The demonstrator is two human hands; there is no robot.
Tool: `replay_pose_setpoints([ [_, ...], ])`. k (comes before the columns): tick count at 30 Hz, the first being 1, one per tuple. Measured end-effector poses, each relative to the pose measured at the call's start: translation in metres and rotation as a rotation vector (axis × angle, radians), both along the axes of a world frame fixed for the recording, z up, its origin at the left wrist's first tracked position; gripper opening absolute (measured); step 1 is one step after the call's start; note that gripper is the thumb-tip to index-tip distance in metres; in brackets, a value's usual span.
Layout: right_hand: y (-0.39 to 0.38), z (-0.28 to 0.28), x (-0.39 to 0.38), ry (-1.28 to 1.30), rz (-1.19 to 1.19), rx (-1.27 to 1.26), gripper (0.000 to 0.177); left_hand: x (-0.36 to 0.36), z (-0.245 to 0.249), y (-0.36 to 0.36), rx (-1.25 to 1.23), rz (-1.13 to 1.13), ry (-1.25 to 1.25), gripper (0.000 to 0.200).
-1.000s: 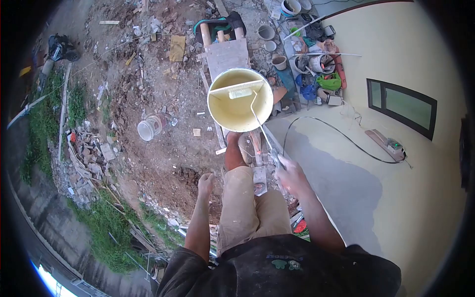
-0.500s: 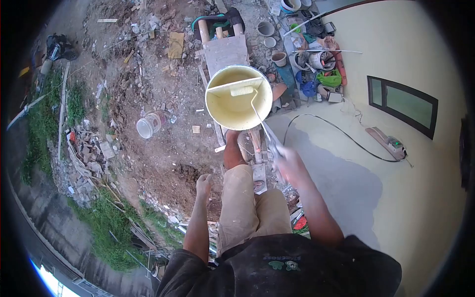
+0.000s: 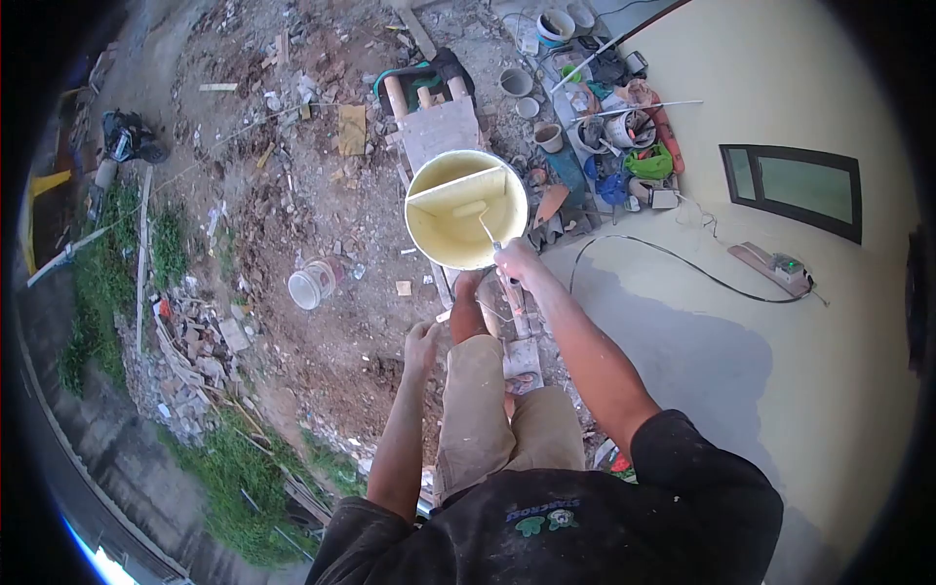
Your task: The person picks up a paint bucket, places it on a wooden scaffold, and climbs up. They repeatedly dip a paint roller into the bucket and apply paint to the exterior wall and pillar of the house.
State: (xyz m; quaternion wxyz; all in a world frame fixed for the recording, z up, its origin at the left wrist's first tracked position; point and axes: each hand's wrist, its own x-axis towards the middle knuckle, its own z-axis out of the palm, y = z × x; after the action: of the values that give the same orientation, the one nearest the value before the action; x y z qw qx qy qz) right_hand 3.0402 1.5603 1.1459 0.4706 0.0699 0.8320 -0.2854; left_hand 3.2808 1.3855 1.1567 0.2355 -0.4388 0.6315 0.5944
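A round bucket (image 3: 421, 238) of cream paint stands on a narrow plank (image 3: 439, 132), with a divider board (image 3: 458, 185) across its opening. The paint roller (image 3: 470, 209) is down inside the bucket, on the near side of the divider. My right hand (image 3: 519, 261) is closed around the roller's handle at the bucket's near right rim. My left hand (image 3: 421, 349) hangs beside my left knee, its fingers curled, with nothing visible in them.
Along the wall (image 3: 682, 253) at right lie several pots, bags and tools (image 3: 624, 146). A black hose (image 3: 673, 255) curves beside a power strip (image 3: 775, 273). A white bucket (image 3: 305, 289) lies on the rubble ground at left. A window (image 3: 799, 190) is in the wall.
My right hand has moved up and left, closer to the bucket, and the roller has gone lower inside, off the divider. My left hand has shifted slightly right and up.
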Motion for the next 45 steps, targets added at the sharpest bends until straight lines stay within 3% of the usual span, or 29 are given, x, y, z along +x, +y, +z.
replay_pose_setpoints([
  [2,0.01,0.081,0.008,-0.023,-0.068,-0.117,0.022,-0.014,0.015,0.008,0.035,0.011,0.043,0.032],
  [5,0.048,0.139,0.054,-0.135,-0.186,-0.278,0.036,-0.023,0.027,0.025,0.081,-0.001,0.099,0.035],
  [7,0.057,0.21,0.07,-0.158,-0.252,-0.322,0.046,-0.033,0.044,0.043,0.105,-0.04,0.169,0.036],
  [9,0.067,0.231,0.09,-0.104,-0.281,-0.347,0.051,-0.034,0.057,0.061,0.114,-0.077,0.218,0.036],
  [11,0.078,0.246,0.108,-0.046,-0.312,-0.375,0.056,-0.036,0.069,0.078,0.459,0.044,0.198,0.039],
  [12,0.086,0.249,0.118,-0.05,-0.309,-0.4,0.052,-0.037,0.079,0.087,0.453,0.028,0.218,0.039],
  [13,0.094,0.25,0.125,-0.052,-0.305,-0.426,0.047,-0.037,0.09,0.097,0.609,0.032,0.221,0.045],
  [17,0.135,0.272,0.168,0.004,-0.288,-0.583,0.062,-0.025,0.132,0.126,1.073,-0.04,0.207,0.046],
  [18,0.145,0.255,0.189,0.114,-0.351,-0.732,0.072,-0.026,0.159,0.134,1.125,-0.071,0.27,0.046],
  [19,0.153,0.263,0.207,0.193,-0.412,-0.713,0.072,-0.03,0.194,0.146,1.197,-0.128,0.323,0.046],
  [21,0.165,0.281,0.227,0.456,-0.282,-0.743,0.077,-0.034,0.233,0.163,1.08,-0.296,0.343,0.042],
  [23,0.177,0.313,0.241,0.564,-0.336,-0.716,0.081,-0.028,0.238,0.181,0.621,-0.738,0.767,0.037],
  [24,0.185,0.332,0.246,0.669,-0.431,-0.664,0.081,-0.032,0.232,0.188,0.703,-0.744,0.691,0.033],
  [25,0.194,0.35,0.253,0.637,-0.333,-0.528,0.083,-0.038,0.23,0.2,0.766,-0.744,0.598,0.029],
  [26,0.201,0.36,0.262,0.571,-0.234,-0.399,0.085,-0.044,0.24,0.214,0.802,-0.851,0.601,0.029],
  [29,0.222,0.334,0.28,0.816,-0.279,-0.327,0.085,-0.06,0.265,0.24,0.928,-0.821,0.762,0.019],
  [31,0.24,0.325,0.301,0.767,-0.422,-0.367,0.079,-0.07,0.264,0.25,0.889,-0.819,0.816,0.013],
  [33,0.261,0.334,0.332,0.673,-0.648,-0.139,0.071,-0.079,0.245,0.263,0.872,-0.815,0.812,0.012],
  [35,0.273,0.318,0.358,0.65,-0.767,-0.062,0.064,-0.097,0.224,0.265,0.785,-0.8,0.901,0.012],
  [37,0.278,0.303,0.385,0.761,-0.731,0.081,0.061,-0.111,0.225,0.276,0.756,-0.882,0.885,0.01],
  [39,0.275,0.295,0.407,0.86,-0.69,0.218,0.058,-0.126,0.23,0.296,0.59,-0.973,1.119,0.012],
  [40,0.273,0.294,0.417,0.793,-0.74,0.234,0.056,-0.135,0.235,0.31,0.604,-0.986,1.119,0.012],
  [43,0.269,0.269,0.442,0.688,-0.799,0.297,0.053,-0.162,0.257,0.365,0.263,-1.115,1.287,0.022],
  [45,0.263,0.253,0.457,0.647,-0.801,0.336,0.052,-0.172,0.263,0.401,0.272,-1.149,1.395,0.023],
])
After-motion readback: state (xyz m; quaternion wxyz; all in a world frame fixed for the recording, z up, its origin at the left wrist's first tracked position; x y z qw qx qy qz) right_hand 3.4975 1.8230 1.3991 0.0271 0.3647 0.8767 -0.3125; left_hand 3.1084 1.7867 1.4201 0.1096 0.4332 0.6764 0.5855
